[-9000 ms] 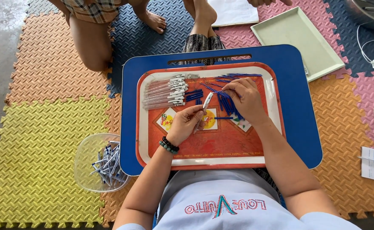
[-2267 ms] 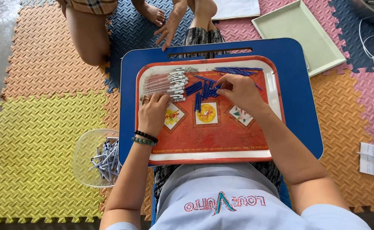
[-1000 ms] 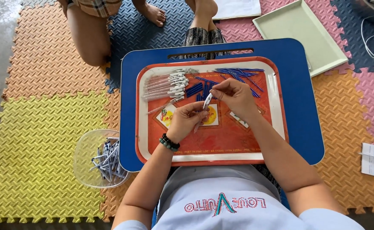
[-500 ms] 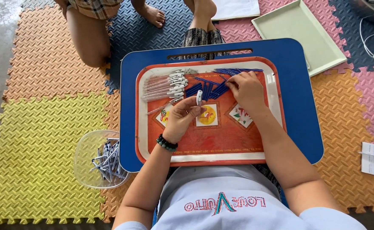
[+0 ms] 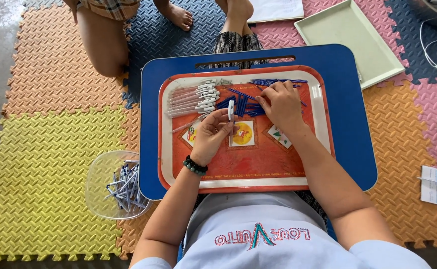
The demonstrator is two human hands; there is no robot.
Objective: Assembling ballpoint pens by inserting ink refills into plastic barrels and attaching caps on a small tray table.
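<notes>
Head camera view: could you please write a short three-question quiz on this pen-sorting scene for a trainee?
1. True or false: the left hand holds a white pen barrel upright.
2. The right hand reaches into which pile? A) blue refills B) clear bowl C) green tray
3. Fill in: the row of white pens lies at the red tray's upper ____ corner.

Key: 1 true; 2 A; 3 left.
</notes>
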